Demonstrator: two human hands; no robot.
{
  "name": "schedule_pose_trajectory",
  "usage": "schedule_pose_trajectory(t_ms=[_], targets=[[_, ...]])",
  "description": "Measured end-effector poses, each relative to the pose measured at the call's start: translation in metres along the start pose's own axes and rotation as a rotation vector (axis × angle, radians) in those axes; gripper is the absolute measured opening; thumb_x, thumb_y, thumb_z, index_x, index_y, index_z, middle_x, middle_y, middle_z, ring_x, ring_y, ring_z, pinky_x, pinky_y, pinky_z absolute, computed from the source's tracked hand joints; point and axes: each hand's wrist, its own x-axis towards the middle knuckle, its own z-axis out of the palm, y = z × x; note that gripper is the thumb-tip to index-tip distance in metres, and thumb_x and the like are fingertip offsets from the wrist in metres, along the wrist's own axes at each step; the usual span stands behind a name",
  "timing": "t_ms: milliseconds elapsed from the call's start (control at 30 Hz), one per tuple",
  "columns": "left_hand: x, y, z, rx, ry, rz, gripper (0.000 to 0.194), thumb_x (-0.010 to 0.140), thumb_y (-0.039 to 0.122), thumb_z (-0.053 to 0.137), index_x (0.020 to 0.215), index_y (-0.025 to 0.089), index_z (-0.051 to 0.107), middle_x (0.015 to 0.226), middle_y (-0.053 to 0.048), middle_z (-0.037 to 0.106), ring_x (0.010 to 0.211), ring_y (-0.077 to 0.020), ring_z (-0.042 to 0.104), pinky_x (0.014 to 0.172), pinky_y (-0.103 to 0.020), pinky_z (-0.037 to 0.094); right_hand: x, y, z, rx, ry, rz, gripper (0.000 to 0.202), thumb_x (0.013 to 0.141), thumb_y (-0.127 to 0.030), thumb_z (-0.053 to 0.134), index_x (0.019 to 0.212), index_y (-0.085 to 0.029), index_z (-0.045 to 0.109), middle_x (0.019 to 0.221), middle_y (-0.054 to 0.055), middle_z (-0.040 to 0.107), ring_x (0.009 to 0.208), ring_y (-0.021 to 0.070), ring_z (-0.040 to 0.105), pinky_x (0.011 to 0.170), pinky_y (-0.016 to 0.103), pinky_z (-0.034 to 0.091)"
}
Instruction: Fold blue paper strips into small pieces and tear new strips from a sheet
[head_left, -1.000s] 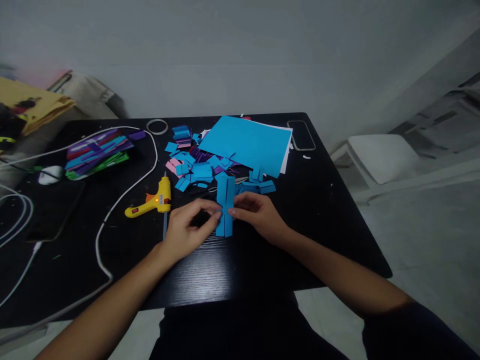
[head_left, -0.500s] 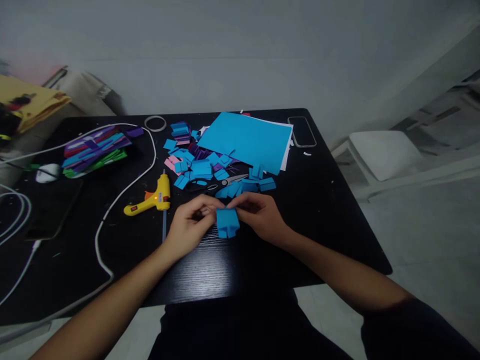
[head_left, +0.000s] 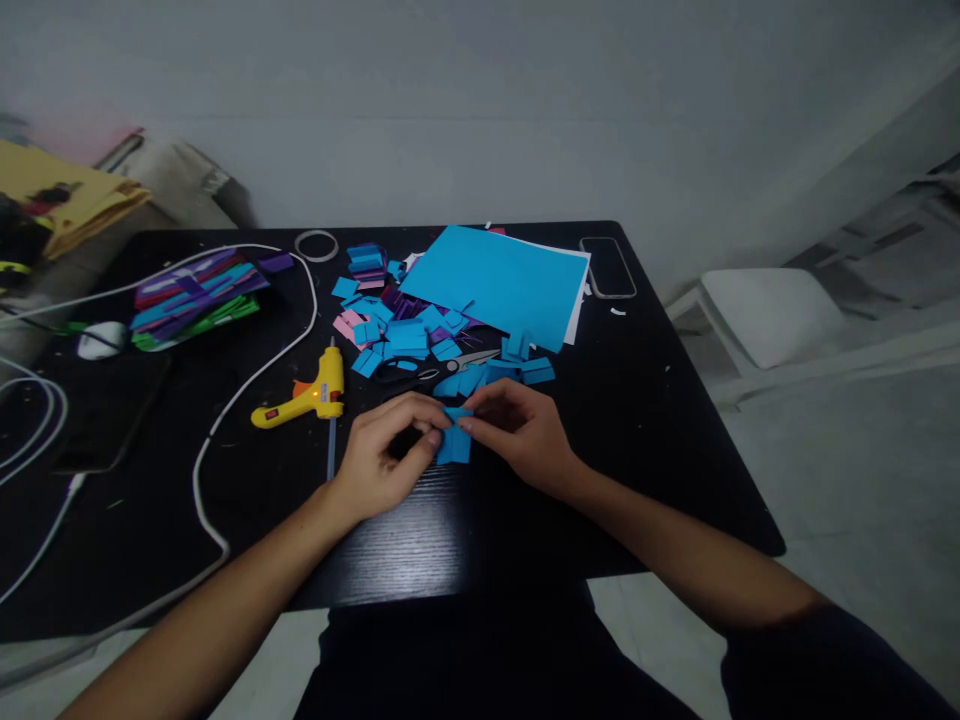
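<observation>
Between my two hands is a small folded piece of blue paper (head_left: 454,446), held above the front part of the black table. My left hand (head_left: 390,452) pinches its left side between thumb and fingers. On the other side, the thumb and fingertips of my right hand (head_left: 525,436) close on the upper right edge. Fingers hide part of the folds. Just beyond my hands lie scissors (head_left: 474,358) among cut blue paper pieces (head_left: 407,338). A yellow glue gun (head_left: 328,385), its small light lit, rests left of my left hand with a glue stick (head_left: 331,448) protruding.
A large blue sheet (head_left: 502,285) lies at the back over white paper. A phone-shaped object (head_left: 608,267) is at the back right, a tape roll (head_left: 316,246) at the back left. Bundled coloured strips (head_left: 196,297), a white cable (head_left: 201,470) and a dark phone (head_left: 112,415) occupy the left.
The blue paper piece has been turned or folded between my fingers and shows a flatter, creased face. Both thumbs have shifted onto it. The whole view has moved slightly.
</observation>
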Motion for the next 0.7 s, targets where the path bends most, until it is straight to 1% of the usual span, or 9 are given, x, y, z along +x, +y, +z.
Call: schedule_pose_trajectory(t_ms=[33, 100, 133, 200, 300, 367, 467, 700], targets=[[-0.0013, -0.0014, 0.0017, -0.01, 0.029, -0.02, 0.008, 0.092, 0.016, 0.067, 0.099, 0.02, 0.068, 0.094, -0.005, 0.074, 0.082, -0.0156, 0.071, 0.072, -0.027, 0.057, -0.0007, 0.0007, 0.0011, -0.004, 0.014, -0.008, 0.026, 0.079, -0.039, 0.087, 0.093, -0.023, 0.072, 0.091, 0.002, 0.076, 0.085, 0.0181, 0.074, 0.083, 0.035, 0.063], [-0.0026, -0.0041, 0.0047, -0.044, 0.083, -0.083, 0.018, 0.09, 0.02, 0.073, 0.105, 0.02, 0.063, 0.088, -0.002, 0.073, 0.077, -0.0142, 0.07, 0.07, -0.025, 0.057, -0.0019, 0.002, 0.0022, -0.01, 0.031, -0.031, 0.028, 0.079, -0.038, 0.087, 0.096, -0.024, 0.071, 0.092, 0.002, 0.076, 0.088, 0.0182, 0.075, 0.085, 0.035, 0.064], [-0.0024, -0.005, 0.0056, -0.052, 0.093, -0.113, 0.021, 0.09, 0.022, 0.075, 0.108, 0.021, 0.063, 0.086, -0.001, 0.073, 0.075, -0.0138, 0.071, 0.07, -0.024, 0.058, -0.0023, 0.0023, 0.0023, -0.015, 0.033, -0.039, 0.027, 0.08, -0.037, 0.087, 0.097, -0.024, 0.071, 0.093, 0.002, 0.077, 0.089, 0.0184, 0.075, 0.086, 0.036, 0.064], [-0.0007, -0.0055, 0.006, -0.034, 0.077, -0.141, 0.02, 0.091, 0.025, 0.074, 0.109, 0.02, 0.067, 0.083, 0.0, 0.074, 0.072, -0.0135, 0.071, 0.069, -0.024, 0.058, -0.0028, 0.0024, 0.0017, -0.016, 0.034, -0.051, 0.025, 0.08, -0.035, 0.087, 0.097, -0.024, 0.072, 0.094, 0.002, 0.077, 0.09, 0.0187, 0.076, 0.087, 0.036, 0.064], [0.0021, -0.0035, 0.0041, 0.033, 0.064, -0.118, 0.01, 0.093, 0.028, 0.073, 0.099, 0.019, 0.074, 0.081, -0.001, 0.075, 0.069, -0.013, 0.069, 0.068, -0.023, 0.057, -0.0025, 0.0007, 0.0007, -0.006, 0.017, -0.049, 0.024, 0.08, -0.032, 0.087, 0.099, -0.026, 0.075, 0.097, 0.002, 0.078, 0.093, 0.0189, 0.076, 0.089, 0.036, 0.063], [0.0028, -0.0018, 0.003, 0.054, 0.077, -0.107, 0.01, 0.093, 0.029, 0.073, 0.097, 0.02, 0.076, 0.08, -0.001, 0.076, 0.069, -0.0133, 0.069, 0.067, -0.024, 0.057, -0.002, -0.0011, 0.0004, -0.018, -0.011, -0.029, 0.021, 0.082, -0.032, 0.085, 0.1, -0.025, 0.076, 0.098, 0.002, 0.079, 0.092, 0.019, 0.076, 0.088, 0.036, 0.063], [0.0025, -0.0001, 0.0028, 0.057, 0.09, -0.115, 0.012, 0.093, 0.031, 0.074, 0.096, 0.02, 0.077, 0.08, -0.002, 0.077, 0.069, -0.0144, 0.07, 0.066, -0.025, 0.058, -0.0011, -0.0032, 0.0005, -0.067, -0.033, -0.017, 0.016, 0.086, -0.035, 0.08, 0.098, -0.025, 0.078, 0.095, 0.002, 0.079, 0.086, 0.0185, 0.075, 0.081, 0.034, 0.062], [0.0037, 0.0018, 0.0057, -0.011, 0.098, -0.154, 0.011, 0.091, 0.03, 0.076, 0.094, 0.019, 0.077, 0.078, -0.001, 0.077, 0.067, -0.0133, 0.07, 0.064, -0.023, 0.058, -0.0001, -0.0032, -0.0002, -0.186, -0.002, -0.102, 0.01, 0.091, -0.032, 0.076, 0.094, -0.023, 0.079, 0.092, 0.003, 0.08, 0.082, 0.0179, 0.073, 0.076, 0.032, 0.059]])
